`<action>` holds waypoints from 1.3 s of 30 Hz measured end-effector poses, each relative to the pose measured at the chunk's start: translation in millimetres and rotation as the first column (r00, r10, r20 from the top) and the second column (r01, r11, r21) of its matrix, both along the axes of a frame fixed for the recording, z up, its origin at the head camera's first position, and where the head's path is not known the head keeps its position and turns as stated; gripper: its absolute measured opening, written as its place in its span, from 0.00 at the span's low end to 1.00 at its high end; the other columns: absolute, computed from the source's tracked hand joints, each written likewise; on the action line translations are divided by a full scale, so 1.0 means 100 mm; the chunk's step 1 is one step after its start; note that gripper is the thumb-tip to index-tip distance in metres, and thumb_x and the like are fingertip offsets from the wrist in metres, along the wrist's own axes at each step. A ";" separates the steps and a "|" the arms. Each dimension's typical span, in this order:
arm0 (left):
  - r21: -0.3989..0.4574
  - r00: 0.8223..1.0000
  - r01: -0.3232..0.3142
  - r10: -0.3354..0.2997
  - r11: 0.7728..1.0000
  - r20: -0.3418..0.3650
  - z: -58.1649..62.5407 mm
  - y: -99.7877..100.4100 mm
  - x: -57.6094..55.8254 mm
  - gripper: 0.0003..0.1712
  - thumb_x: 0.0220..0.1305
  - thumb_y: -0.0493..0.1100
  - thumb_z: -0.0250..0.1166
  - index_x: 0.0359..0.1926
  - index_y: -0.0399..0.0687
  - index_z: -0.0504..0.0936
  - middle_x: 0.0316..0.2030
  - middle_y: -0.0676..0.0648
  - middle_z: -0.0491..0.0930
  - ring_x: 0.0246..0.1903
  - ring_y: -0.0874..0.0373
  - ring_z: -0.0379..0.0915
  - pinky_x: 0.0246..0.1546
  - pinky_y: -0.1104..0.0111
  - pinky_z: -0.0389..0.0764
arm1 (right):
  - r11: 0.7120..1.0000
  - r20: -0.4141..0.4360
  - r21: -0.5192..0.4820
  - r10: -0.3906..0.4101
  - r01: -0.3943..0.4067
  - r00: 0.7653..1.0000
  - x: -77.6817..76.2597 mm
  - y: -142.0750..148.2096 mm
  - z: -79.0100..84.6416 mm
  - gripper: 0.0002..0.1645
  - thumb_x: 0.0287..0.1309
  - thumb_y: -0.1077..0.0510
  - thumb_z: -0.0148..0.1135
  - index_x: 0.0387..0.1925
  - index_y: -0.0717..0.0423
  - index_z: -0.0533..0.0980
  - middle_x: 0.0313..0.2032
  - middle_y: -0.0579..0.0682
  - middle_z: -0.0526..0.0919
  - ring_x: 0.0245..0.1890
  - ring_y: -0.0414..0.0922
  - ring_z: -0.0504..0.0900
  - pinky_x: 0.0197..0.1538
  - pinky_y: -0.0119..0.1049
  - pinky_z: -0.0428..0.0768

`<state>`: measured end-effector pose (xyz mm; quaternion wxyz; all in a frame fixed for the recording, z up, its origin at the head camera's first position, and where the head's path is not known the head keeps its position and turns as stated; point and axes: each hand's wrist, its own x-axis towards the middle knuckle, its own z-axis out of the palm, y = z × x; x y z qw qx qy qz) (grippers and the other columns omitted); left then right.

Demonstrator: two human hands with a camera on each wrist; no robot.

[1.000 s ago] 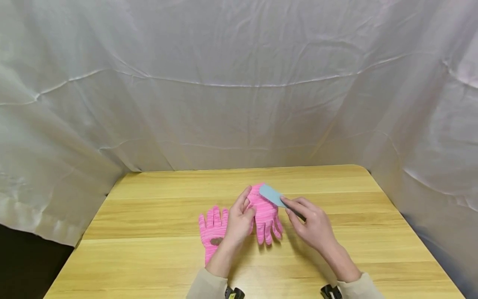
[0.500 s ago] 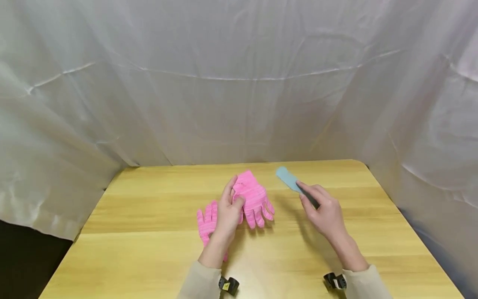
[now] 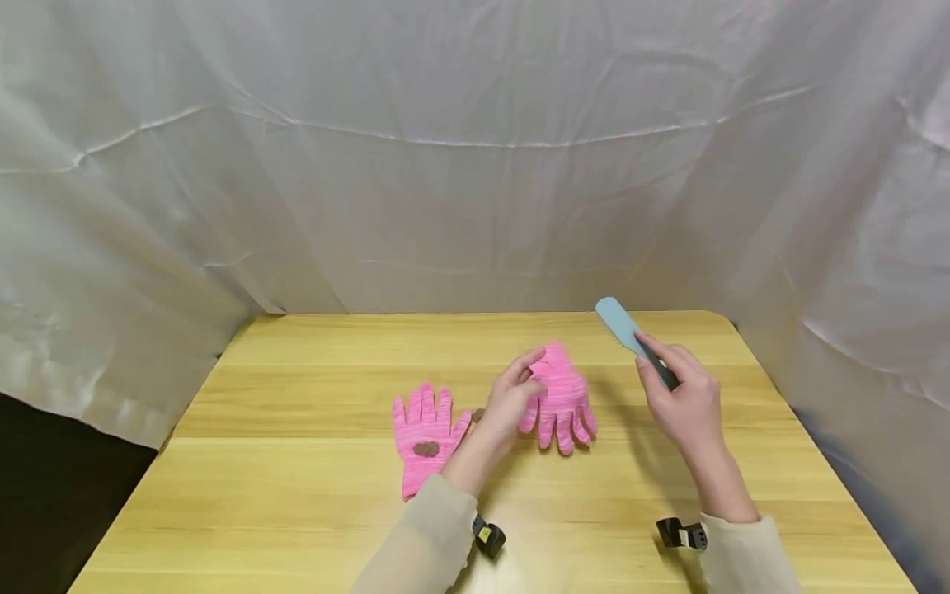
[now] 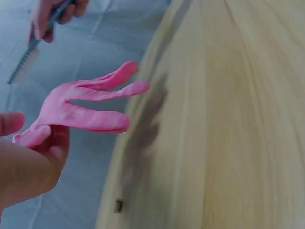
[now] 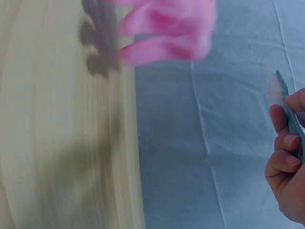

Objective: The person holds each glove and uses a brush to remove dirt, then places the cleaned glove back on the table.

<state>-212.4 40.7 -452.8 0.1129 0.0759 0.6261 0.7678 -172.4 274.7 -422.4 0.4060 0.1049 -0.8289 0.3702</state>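
Left wrist device label: the black wrist device (image 3: 490, 538) bears a yellow patch; any print on it is too small to read.
Right wrist device label: the black wrist device by the right sleeve (image 3: 680, 534) has a whitish patch, also unreadable.
Left hand: the person's left hand (image 3: 512, 400) pinches a pink streaked knit glove (image 3: 562, 388) above the pale wooden table (image 3: 312, 396), cuff away from the person, fingers drooping.
Right hand: the right hand (image 3: 686, 400) grips the dark handle of a light-blue, long-headed brush (image 3: 622, 323), apart from the raised glove.
Second glove: a matching pink glove with a brown patch (image 3: 426, 431) lies flat, left of the left forearm; only the head view shows it.
Left wrist view alone: a small dark piece (image 4: 118, 206) at the table edge, unidentifiable.
Right wrist view: pale bristles (image 5: 275, 88) in profile; the raised glove is blurred.
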 end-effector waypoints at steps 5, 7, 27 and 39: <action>-0.181 0.993 0.120 -0.115 0.976 0.037 -0.05 0.01 -0.07 0.36 0.67 0.32 0.57 0.76 0.53 0.70 0.78 0.43 0.62 0.62 0.53 0.73 0.53 0.63 0.81 | 1.000 0.025 0.001 -0.011 0.011 1.000 0.01 0.02 -0.01 0.23 0.59 0.70 0.69 0.57 0.58 0.85 0.37 0.58 0.87 0.25 0.33 0.69 0.27 0.21 0.65; -0.256 0.988 0.154 -0.152 0.954 0.029 -0.06 0.00 -0.10 0.37 0.67 0.29 0.56 0.76 0.56 0.70 0.77 0.41 0.62 0.43 0.62 0.79 0.28 0.72 0.78 | 1.000 0.031 0.002 -0.011 0.011 0.999 0.01 0.03 -0.01 0.23 0.60 0.70 0.69 0.57 0.58 0.85 0.38 0.58 0.87 0.25 0.33 0.69 0.27 0.21 0.65; -0.234 0.953 0.301 -0.303 0.924 0.028 -0.19 0.03 -0.03 0.57 0.63 0.24 0.57 0.84 0.54 0.39 0.83 0.41 0.36 0.77 0.44 0.55 0.70 0.57 0.72 | 1.000 0.024 -0.008 0.002 -0.002 1.000 0.00 0.00 -0.04 0.22 0.59 0.70 0.69 0.56 0.58 0.85 0.36 0.58 0.87 0.24 0.32 0.70 0.26 0.20 0.66; -0.437 0.858 0.463 -0.514 0.771 0.003 0.01 -0.18 0.16 0.32 0.72 0.35 0.60 0.73 0.31 0.65 0.63 0.33 0.77 0.50 0.40 0.82 0.50 0.52 0.87 | 1.000 0.092 -0.031 -0.005 0.008 0.996 0.00 0.00 -0.02 0.23 0.62 0.68 0.68 0.58 0.55 0.85 0.41 0.57 0.88 0.28 0.34 0.72 0.28 0.20 0.68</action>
